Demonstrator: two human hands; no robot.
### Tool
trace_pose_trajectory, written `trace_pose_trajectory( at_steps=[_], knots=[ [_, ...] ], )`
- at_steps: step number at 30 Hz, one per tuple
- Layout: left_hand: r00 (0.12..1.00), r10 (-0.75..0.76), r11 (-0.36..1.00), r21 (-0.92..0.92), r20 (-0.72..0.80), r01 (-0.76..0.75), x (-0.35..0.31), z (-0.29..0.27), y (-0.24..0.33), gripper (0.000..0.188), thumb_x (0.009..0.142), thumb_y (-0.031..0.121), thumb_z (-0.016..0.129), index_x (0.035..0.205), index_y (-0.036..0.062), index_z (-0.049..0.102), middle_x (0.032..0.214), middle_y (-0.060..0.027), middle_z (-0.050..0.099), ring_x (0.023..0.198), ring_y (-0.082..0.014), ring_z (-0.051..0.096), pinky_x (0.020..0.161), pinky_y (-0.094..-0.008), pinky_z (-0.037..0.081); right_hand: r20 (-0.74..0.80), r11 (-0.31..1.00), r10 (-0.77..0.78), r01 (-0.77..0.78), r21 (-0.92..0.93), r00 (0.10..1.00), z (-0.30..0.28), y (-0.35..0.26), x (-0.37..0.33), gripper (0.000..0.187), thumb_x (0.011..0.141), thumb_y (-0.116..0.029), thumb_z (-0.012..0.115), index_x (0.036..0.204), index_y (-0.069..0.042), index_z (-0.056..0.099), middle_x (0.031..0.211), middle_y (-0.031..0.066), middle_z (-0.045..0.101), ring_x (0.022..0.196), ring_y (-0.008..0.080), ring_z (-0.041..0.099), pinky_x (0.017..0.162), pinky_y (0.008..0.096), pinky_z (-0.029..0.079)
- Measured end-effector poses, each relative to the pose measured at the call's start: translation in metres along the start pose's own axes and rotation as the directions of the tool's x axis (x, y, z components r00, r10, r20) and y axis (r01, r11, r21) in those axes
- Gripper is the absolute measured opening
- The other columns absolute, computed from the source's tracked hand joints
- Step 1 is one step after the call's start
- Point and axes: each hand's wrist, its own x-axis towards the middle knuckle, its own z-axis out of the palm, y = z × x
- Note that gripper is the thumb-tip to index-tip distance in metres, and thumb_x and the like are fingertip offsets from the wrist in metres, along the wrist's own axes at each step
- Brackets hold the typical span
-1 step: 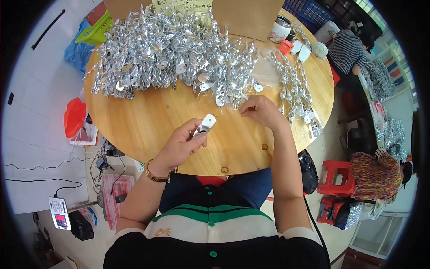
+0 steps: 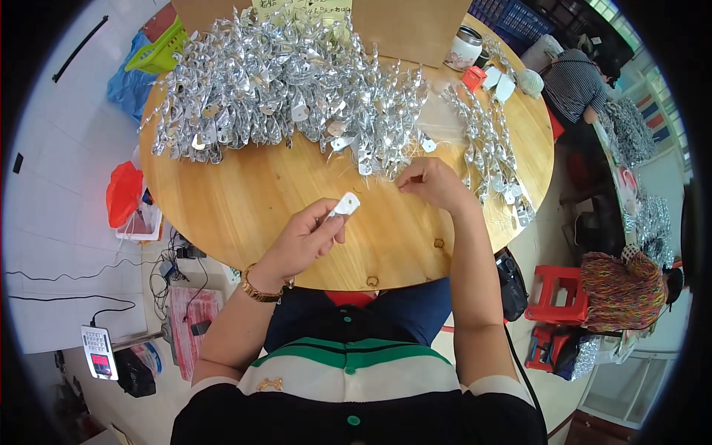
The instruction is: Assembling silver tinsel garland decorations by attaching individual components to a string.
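My left hand point(image 2: 302, 236) is closed around a shiny silver metal strip point(image 2: 347, 203). The strip's rounded end, with a small hole in it, sticks up past my thumb and fingers; the rest is hidden in the hand. Above the table, to the right, my right hand point(image 2: 434, 184) has its thumb and fingertips pinched together. Whatever may be between them is too small to make out. Thin pale threads point(image 2: 389, 178) lie just left of those fingertips, at the edge of a big heap of twisted silver strips point(image 2: 259, 81) along the table's far side.
More silver strands point(image 2: 486, 148) hang over the right of the round wooden table point(image 2: 259, 200). Behind stand a cardboard box point(image 2: 408, 30), a cup point(image 2: 463, 48) and a small red box point(image 2: 473, 78). Two people work at the right, near a red stool point(image 2: 556, 294).
The silver strip in my left hand has turned slightly, and its end sits a little farther right and lower. The fingers cover more of it. My right hand is practically still.
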Motion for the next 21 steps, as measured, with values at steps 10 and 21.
trace_pose_trajectory(
  at_steps=[10, 21],
  knots=[
    [0.999, -0.024, 0.992, -0.127, -0.045, 0.018, 0.008, 0.007, -0.031, 0.022, 0.092, 0.015, 0.046, 0.109, 0.0027, 0.054, 0.094, -0.0023, 0.061, 0.081, -0.0069, 0.056, 0.07, -0.0197, 0.044, 0.003, 0.989, -0.037, 0.037, -0.14, 0.999, 0.01, -0.018, -0.015, 0.006, 0.08, -0.002, 0.054, 0.083, -0.005, 0.05, 0.089, 0.0075, 0.051, 0.074, 0.022, 0.055, 0.066, 0.0324, 0.043],
    [0.993, -0.003, 0.973, -0.232, -0.117, -0.024, 0.004, 0.022, -0.023, 0.037, 0.089, 0.008, 0.05, 0.125, 0.0045, 0.046, 0.107, -0.004, 0.059, 0.091, -0.0093, 0.056, 0.074, -0.0211, 0.044, -0.084, 0.905, -0.01, 0.044, 0.423, 0.996, 0.037, -0.077, -0.041, 0.009, 0.083, 0.004, 0.054, 0.088, -0.002, 0.05, 0.076, 0.0006, 0.049, 0.068, 0.008, 0.046, 0.06, 0.0219, 0.038]
  ],
)
